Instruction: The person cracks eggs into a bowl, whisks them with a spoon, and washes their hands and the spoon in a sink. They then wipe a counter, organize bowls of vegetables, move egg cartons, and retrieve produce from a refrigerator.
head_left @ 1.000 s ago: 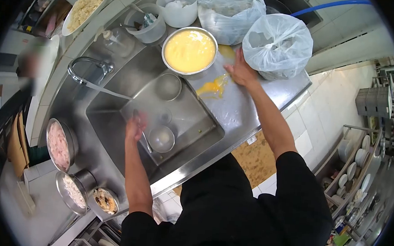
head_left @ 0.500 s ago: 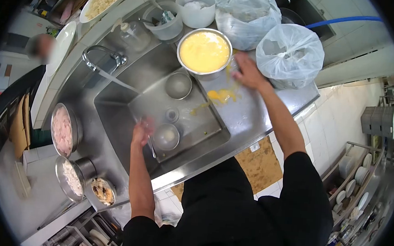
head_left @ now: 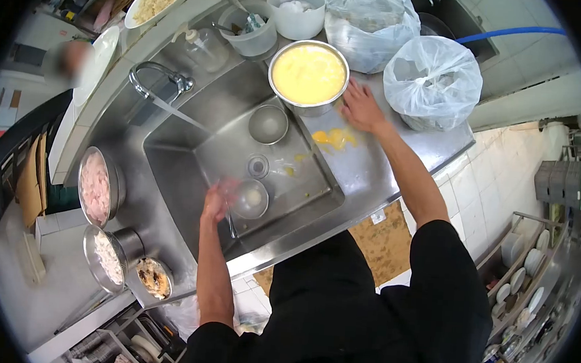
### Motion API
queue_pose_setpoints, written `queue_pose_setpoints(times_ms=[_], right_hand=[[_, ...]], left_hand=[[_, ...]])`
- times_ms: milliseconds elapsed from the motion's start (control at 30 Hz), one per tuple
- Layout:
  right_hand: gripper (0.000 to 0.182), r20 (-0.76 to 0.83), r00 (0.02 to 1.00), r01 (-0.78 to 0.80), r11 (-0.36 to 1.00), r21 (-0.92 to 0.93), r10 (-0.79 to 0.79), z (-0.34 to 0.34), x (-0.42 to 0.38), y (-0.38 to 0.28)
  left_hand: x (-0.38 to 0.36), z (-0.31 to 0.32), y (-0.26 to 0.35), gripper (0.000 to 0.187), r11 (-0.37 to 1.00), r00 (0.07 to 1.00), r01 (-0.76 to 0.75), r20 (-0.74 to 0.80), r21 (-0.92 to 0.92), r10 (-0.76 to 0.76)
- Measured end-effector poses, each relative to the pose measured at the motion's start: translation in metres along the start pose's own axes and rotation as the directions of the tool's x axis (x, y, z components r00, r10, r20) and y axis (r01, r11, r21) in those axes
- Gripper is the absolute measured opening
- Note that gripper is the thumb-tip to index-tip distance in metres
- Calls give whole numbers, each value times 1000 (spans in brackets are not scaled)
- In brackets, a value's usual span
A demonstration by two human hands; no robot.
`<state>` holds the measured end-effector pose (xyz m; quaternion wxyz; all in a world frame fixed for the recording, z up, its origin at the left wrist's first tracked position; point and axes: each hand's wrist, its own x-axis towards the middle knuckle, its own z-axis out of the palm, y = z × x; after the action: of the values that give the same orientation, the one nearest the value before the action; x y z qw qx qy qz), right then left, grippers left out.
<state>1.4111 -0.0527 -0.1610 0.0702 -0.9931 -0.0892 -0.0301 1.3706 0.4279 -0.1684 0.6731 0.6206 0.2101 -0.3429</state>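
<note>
My left hand [head_left: 219,200] is in the sink [head_left: 206,153], blurred, beside a small metal bowl [head_left: 249,199] with a utensil lying against it. Whether it holds anything cannot be made out. My right hand [head_left: 363,107] lies with fingers spread on the steel counter [head_left: 371,161], at the lower right side of a metal pot of yellow liquid [head_left: 309,74]. Spilled yellow egg [head_left: 336,139] lies on the counter below that hand. A second small bowl [head_left: 268,124] rests in the sink, and water runs from the faucet [head_left: 157,73].
Two plastic bags [head_left: 432,84] stand right of the pot. White tubs [head_left: 250,32] sit behind the sink. Left of it are a bowl of pink meat [head_left: 96,188], a strainer of pale pieces [head_left: 107,258] and a small dish [head_left: 154,278]. A blurred person is at the far left.
My right hand has moved slightly down and its fingers now lie against the counter by the pot. My left hand remains near the lower bowl. The view has shifted slightly.
</note>
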Motion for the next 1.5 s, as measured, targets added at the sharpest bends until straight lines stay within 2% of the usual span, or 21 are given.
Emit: queue_pose_setpoints(times_ms=[67,133,267,333,500,667,700,733,800,867,933,1000,1067,1133,1200,1233,1300,1367,1433,1467,1500], right_hand=[[61,-9,1000,24,995,98,-23,-3,-18,8],[65,-50,996,92,927,364,-79,-5,-32,26],[70,16,988,-155,978,141,154,-9,-40,30],[76,79,954,-288,957,-25,289,-13,-40,-12],[82,50,969,-239,970,-36,241,6,-58,-80],[86,105,991,72,989,133,-87,1,-61,-104],[86,57,994,-99,989,108,93,5,-61,-90],[86,59,991,-128,988,91,123,9,-64,-89],[83,-69,977,-189,969,159,202,20,-58,-107],[82,-131,963,-218,966,137,236,31,-44,-161],[69,-149,895,-402,905,140,421,32,-13,-204],[50,318,907,-372,881,291,277,-14,21,-231],[39,585,797,-499,708,499,149,-57,44,-265],[32,300,947,-286,728,622,116,-7,77,-296],[20,278,951,-305,548,779,134,12,129,-323],[17,209,972,-232,631,740,112,57,166,-333],[16,179,980,-196,519,832,83,78,198,-342],[16,400,895,-368,-181,912,197,60,203,-342],[17,599,777,-373,-625,686,194,56,211,-348],[13,578,796,-318,-687,653,181,54,209,-344],[11,568,805,-296,-715,633,169,51,206,-343]], left_hand=[[-4,3,5,29,999,1000,-10,4,-30,11],[-4,3,7,29,998,1000,-12,6,-62,13],[9,-6,13,29,999,1000,-11,14,35,10],[25,-12,21,29,999,999,-18,28,34,17],[95,-9,81,31,992,996,-93,13,86,92],[130,10,147,36,838,984,-173,57,518,167],[133,10,152,36,843,981,-183,36,505,191],[127,18,159,36,840,980,-194,69,507,185],[107,31,178,30,623,959,-252,106,740,262],[107,33,177,28,647,952,-288,139,706,273],[107,24,168,26,677,948,-301,135,672,288],[116,6,145,25,806,950,-293,63,515,305],[111,-9,127,25,856,964,-238,1,459,267],[104,-19,109,26,904,973,-174,-74,389,219],[95,-28,99,28,985,977,-113,-169,129,134],[98,-35,88,34,989,983,-137,-130,-56,129],[88,-38,88,41,952,991,-132,-59,-275,120],[82,-39,92,43,944,994,-111,-45,-310,102],[89,-42,88,42,879,960,-225,56,-421,273],[87,-40,91,42,849,940,-260,80,-461,332],[68,-26,105,42,865,964,-219,35,-452,262]])
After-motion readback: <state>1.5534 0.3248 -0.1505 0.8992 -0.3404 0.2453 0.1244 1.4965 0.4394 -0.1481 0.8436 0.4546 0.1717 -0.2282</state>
